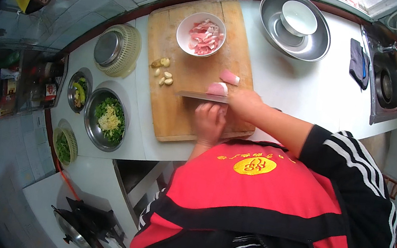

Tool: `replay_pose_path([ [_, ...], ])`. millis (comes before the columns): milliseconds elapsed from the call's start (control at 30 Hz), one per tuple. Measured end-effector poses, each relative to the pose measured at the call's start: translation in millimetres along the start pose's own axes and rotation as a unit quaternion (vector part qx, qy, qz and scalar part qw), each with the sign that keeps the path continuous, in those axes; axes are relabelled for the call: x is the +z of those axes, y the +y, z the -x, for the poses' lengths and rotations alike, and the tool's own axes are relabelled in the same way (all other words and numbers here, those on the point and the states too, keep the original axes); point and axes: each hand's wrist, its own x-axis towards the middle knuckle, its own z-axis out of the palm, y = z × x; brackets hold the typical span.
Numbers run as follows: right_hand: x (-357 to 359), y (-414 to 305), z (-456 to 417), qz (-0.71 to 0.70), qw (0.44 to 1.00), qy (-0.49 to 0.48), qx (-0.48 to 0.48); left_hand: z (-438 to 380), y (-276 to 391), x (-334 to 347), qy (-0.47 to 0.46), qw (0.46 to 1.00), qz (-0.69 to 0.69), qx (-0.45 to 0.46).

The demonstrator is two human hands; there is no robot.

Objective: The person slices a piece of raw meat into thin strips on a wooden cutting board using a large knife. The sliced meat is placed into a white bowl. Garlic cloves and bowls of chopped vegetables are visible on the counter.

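My right hand (244, 103) is closed around the handle end of a kitchen knife (202, 96), its blade edge-down across the wooden cutting board (168, 120). Just on the near side of the blade, my left hand (211, 120) has its fingers bent, somewhat blurred; whatever lies beneath them is hidden. Touching or close to the far side of the blade lies a slice of raw meat (218, 88), with another piece of meat (230, 77) beyond it. A white bowl of sliced meat (181, 37) stands at the board's far end. Peeled garlic cloves (168, 78) and a ginger piece (156, 63) lie left.
Left of the board are an upturned plastic colander (130, 51), a steel bowl of chopped greens (89, 124), a small steel bowl (70, 96) and a basket of greens (73, 148). A large steel basin (318, 45) stands at back right, before the sink (394, 113). A wok (73, 230) sits lower left.
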Motion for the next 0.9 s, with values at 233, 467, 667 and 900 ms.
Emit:
replay_pose_path([
  [233, -34.2, 47.2, 42.6, 0.039, 0.997, -0.02, 0.065, -14.6, 12.1, -14.5, -0.01, 0.998, -0.046, 0.035],
  [467, -48.0, 30.3, 89.2, 0.014, 0.998, -0.069, 0.004, -7.2, 8.6, -9.0, -0.03, 1.0, 0.009, 0.001],
  [667, -42.8, 27.1, 95.7, -0.005, 0.995, -0.101, 0.006, -13.7, 5.4, -6.7, -0.015, 0.997, 0.07, 0.02],
  [900, -50.9, 16.5, 77.8, -0.011, 0.984, -0.175, 0.029, -22.6, 9.0, -7.4, 0.004, 0.996, 0.09, -0.018],
])
